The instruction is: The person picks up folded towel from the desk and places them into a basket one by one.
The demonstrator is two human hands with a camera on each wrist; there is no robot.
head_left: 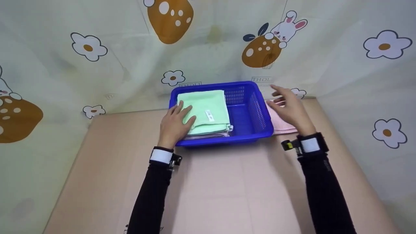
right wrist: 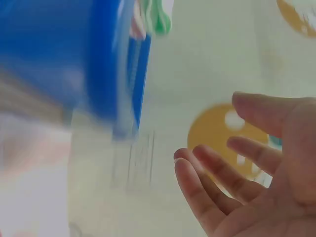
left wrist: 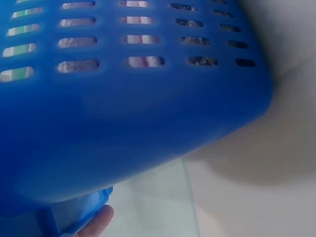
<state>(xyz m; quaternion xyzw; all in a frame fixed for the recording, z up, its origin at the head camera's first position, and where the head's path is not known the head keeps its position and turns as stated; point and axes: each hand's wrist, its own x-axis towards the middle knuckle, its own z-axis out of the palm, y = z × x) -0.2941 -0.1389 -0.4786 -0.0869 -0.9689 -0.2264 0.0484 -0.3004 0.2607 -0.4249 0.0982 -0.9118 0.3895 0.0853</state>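
In the head view a blue plastic basket [head_left: 224,141] with slotted walls stands near the back of the table. Folded cloths fill its left part, a light green towel [head_left: 204,104] with a small white label on top. My left hand [head_left: 175,126] rests on the green towel's left side, fingers spread. To the right of the basket my right hand [head_left: 289,109] hovers with loosely bent fingers, holding nothing. Below it lies a pink towel [head_left: 282,125], partly hidden by hand and basket. The right wrist view shows the same hand [right wrist: 247,182] apart from the basket rim [right wrist: 106,59].
A pale patterned curtain [head_left: 214,55] hangs behind and at both sides of the pinkish-beige tabletop [head_left: 214,182]. Through the basket's slots in the left wrist view, several layers of folded cloth [left wrist: 79,65] show.
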